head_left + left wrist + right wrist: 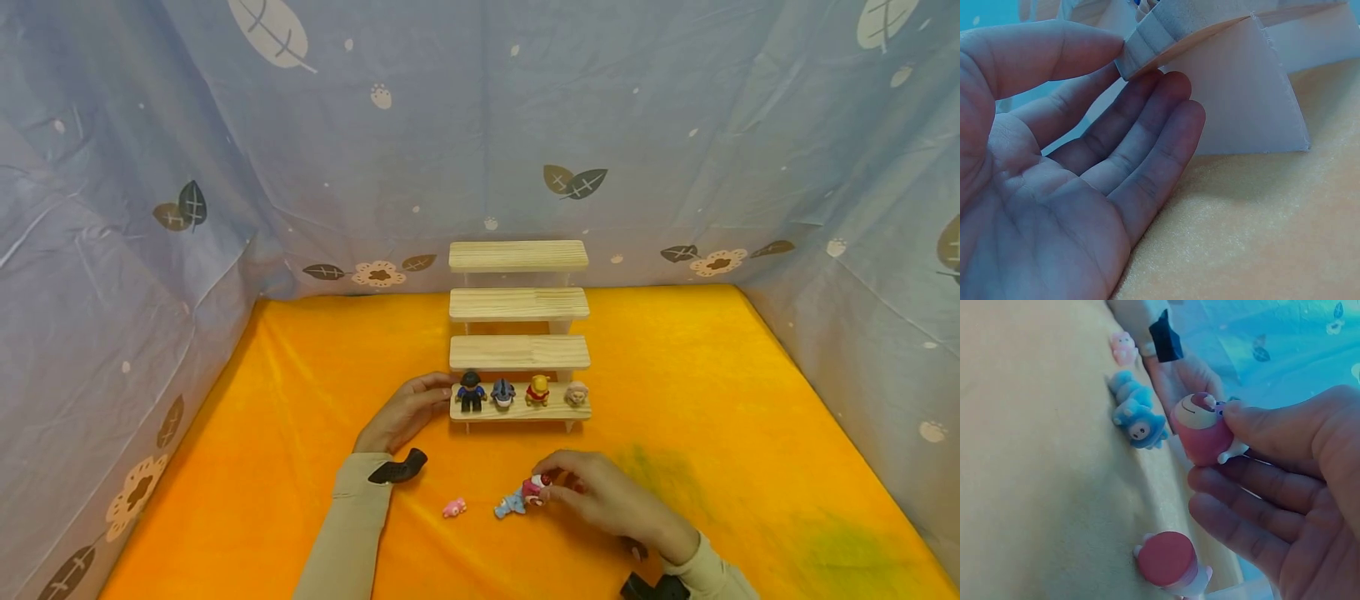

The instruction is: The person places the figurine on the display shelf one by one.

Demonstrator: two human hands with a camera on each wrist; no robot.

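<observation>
At the left end of the stepped wooden display stand (pixel 519 411), my left hand (pixel 405 412) pinches the corner of the lowest board, thumb above and fingers beneath. Between thumb and fingers, my right hand (pixel 600 496) holds a pink figurine (pixel 1204 439) with a cream muzzle, just above the cloth. Beside it a light-blue figurine (pixel 510 503) lies on the cloth, and a small pink figurine (pixel 454 507) is farther left. In the right wrist view, another figurine with a round pink base (pixel 1167 559) lies tipped over below my right fingers.
On the lowest board stand a dark-haired toy figure (pixel 470 392), a grey-blue donkey figure (pixel 503 392), a yellow bear in red (pixel 537 390) and a beige figure (pixel 576 394). Orange cloth (pixel 300 467) covers the table. Patterned curtains (pixel 420 150) hang behind and at both sides.
</observation>
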